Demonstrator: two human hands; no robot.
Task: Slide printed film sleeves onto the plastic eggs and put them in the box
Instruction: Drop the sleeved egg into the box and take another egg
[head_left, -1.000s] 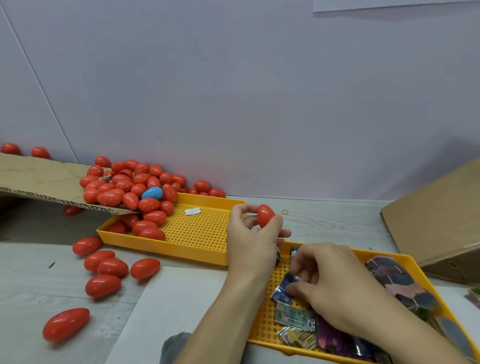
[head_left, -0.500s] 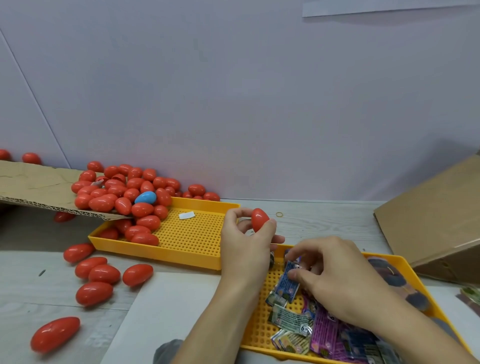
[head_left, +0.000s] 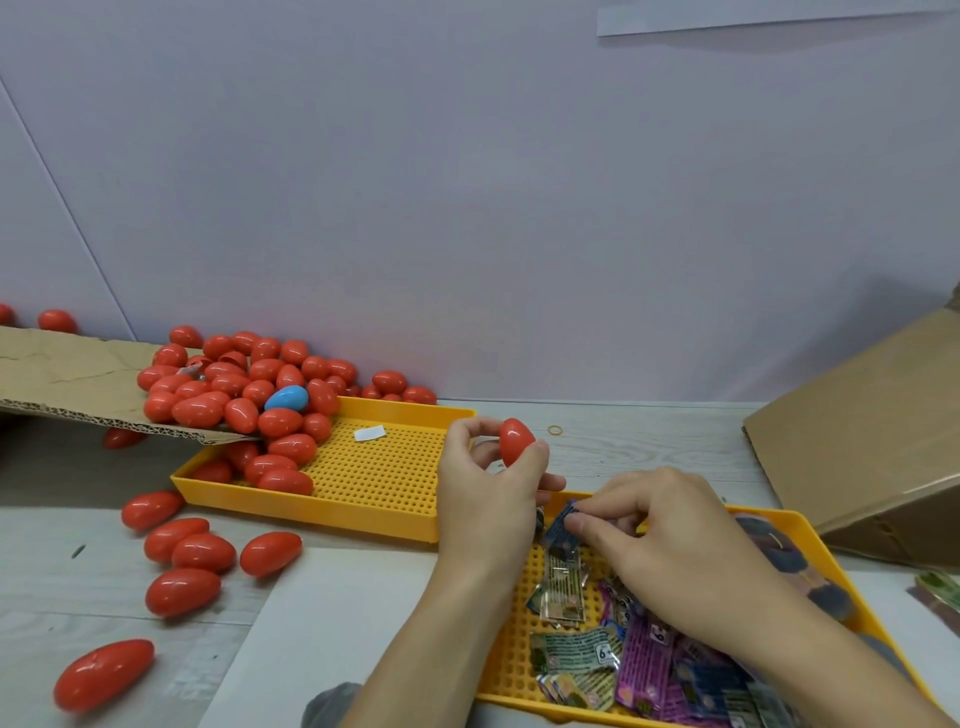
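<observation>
My left hand (head_left: 485, 491) holds a red plastic egg (head_left: 515, 440) upright between thumb and fingers, above the gap between the two yellow trays. My right hand (head_left: 657, 540) pinches a blue printed film sleeve (head_left: 560, 526), lifted a little over the near yellow tray (head_left: 506, 670). That tray holds several flat printed sleeves (head_left: 576, 649) in green, purple and blue. A heap of red eggs (head_left: 244, 395) with one blue egg (head_left: 287, 398) spills from a cardboard flap into the far yellow tray (head_left: 384, 478).
Loose red eggs (head_left: 192, 553) lie on the table at the left, one near the front edge (head_left: 103, 674). A cardboard box (head_left: 872, 447) stands tilted at the right. A rubber band (head_left: 555, 429) lies behind my left hand. A white sheet (head_left: 322, 623) covers the near table.
My right hand has picked the blue sleeve out of the pile and raised it towards the egg. My left hand stays in place with the egg.
</observation>
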